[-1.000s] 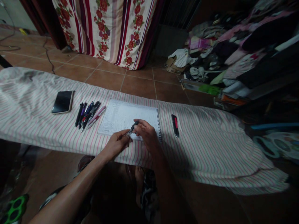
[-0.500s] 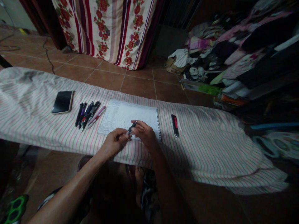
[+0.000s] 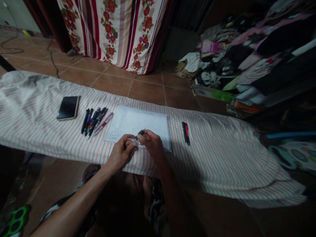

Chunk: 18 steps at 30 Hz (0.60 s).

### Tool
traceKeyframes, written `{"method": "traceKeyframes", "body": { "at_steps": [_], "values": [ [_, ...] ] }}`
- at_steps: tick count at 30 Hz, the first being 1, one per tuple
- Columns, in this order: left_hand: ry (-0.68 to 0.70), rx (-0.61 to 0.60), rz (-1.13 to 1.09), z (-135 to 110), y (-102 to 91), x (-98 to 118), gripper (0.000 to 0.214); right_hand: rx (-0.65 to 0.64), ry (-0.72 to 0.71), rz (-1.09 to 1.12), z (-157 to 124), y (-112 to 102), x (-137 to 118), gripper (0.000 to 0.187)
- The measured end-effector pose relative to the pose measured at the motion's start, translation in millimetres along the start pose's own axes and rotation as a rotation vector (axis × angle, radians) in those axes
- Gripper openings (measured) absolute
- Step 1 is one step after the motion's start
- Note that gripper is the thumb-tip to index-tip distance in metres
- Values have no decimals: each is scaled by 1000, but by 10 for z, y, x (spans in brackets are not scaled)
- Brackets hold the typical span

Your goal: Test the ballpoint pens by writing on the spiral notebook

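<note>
Over the near edge of an open spiral notebook (image 3: 145,120), both hands meet on a dark pen (image 3: 139,134). My left hand (image 3: 120,152) is closed around its lower-left end. The fingers of my right hand (image 3: 153,142) pinch its upper part, and a thin tip sticks out above them. Part of the pen is hidden by the fingers. Left of the notebook lies a bunch of several pens (image 3: 95,122), in black, purple and pink. Two more pens (image 3: 185,134), dark with a red part, lie side by side to the right.
A smartphone (image 3: 68,108) rests at the left on the striped cloth (image 3: 222,151) covering the long narrow table. Beyond hangs a floral curtain (image 3: 120,36). Clothes (image 3: 237,56) are heaped at the back right, and a green object (image 3: 18,219) is at lower left.
My right hand's fingers, more spread before, have closed on the pen's upper part. My left hand still holds its lower end. The view has shifted slightly.
</note>
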<state>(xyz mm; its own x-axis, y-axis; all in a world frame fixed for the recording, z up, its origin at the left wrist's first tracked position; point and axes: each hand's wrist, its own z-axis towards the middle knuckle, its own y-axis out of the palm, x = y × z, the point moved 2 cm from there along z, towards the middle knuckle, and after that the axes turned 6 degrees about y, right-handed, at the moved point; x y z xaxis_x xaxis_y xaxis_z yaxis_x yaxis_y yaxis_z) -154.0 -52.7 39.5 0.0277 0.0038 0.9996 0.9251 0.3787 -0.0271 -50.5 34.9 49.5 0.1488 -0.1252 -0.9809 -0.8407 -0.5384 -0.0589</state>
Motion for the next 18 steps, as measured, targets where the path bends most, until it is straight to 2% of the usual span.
{"method": "traceKeyframes", "body": {
  "at_steps": [4, 10, 14, 18],
  "values": [
    [12, -6, -30, -1, 15, 28, 27, -10, 16, 46, -23, 7, -19, 21],
    [-116, -14, -279, 21, 73, 25, 32, -87, 96, 232, -61, -23, -48, 40],
    [-113, -77, -283, 21, 72, 23, 34, -103, 88, 257, -49, -66, -43, 34],
    [-68, -68, -253, 13, 75, 38, 35, -58, 55, 187, 3, -79, 6, 26]
  ]
}}
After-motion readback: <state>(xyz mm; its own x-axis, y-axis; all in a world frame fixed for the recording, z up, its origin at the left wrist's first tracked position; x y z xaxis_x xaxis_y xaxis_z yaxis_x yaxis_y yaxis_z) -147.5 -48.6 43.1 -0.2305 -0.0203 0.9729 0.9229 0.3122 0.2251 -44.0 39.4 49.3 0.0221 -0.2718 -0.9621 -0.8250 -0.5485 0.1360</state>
